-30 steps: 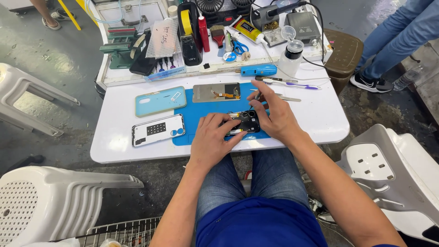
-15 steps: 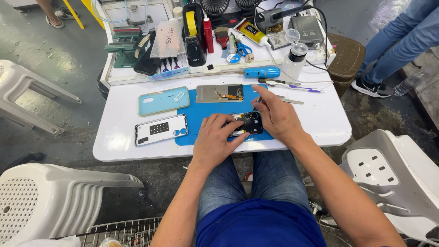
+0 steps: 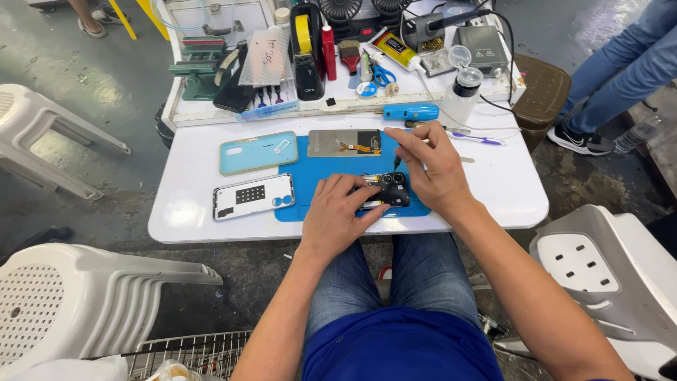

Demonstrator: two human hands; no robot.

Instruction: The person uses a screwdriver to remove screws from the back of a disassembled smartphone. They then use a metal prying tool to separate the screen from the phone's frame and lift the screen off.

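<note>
**Two hands on an opened phone, parts laid out alongside**

Starting at the far left, stacked white plastic chairs [image 3: 84,296] stand beside the white table [image 3: 493,190]. On the table's left, a turquoise phone case [image 3: 257,152] lies flat, and just below it a white back cover [image 3: 254,197] with a dark patch, both set aside on the bare tabletop, probably to keep them out of the working area. Next comes the blue work mat [image 3: 321,176], likely there to cushion and hold small parts. At its top edge rests a screen panel [image 3: 344,142] lying flat, with an orange flex strip showing.

Now the action: the left hand [image 3: 338,215] is spread flat, fingers pressing down on the dark opened phone [image 3: 386,189] at the mat's near edge, seemingly pinning it. Just right, the right hand [image 3: 434,169] is closed in a pinch on a thin dark tool [image 3: 397,162], its tip pointing down just above the phone's camera end.

Behind, a tray [image 3: 211,116] holds glue tubes, scissors and drivers, with a blue tool [image 3: 410,111] in front. Far right, another person's jeans [image 3: 620,63] and an empty white chair [image 3: 599,268].
</note>
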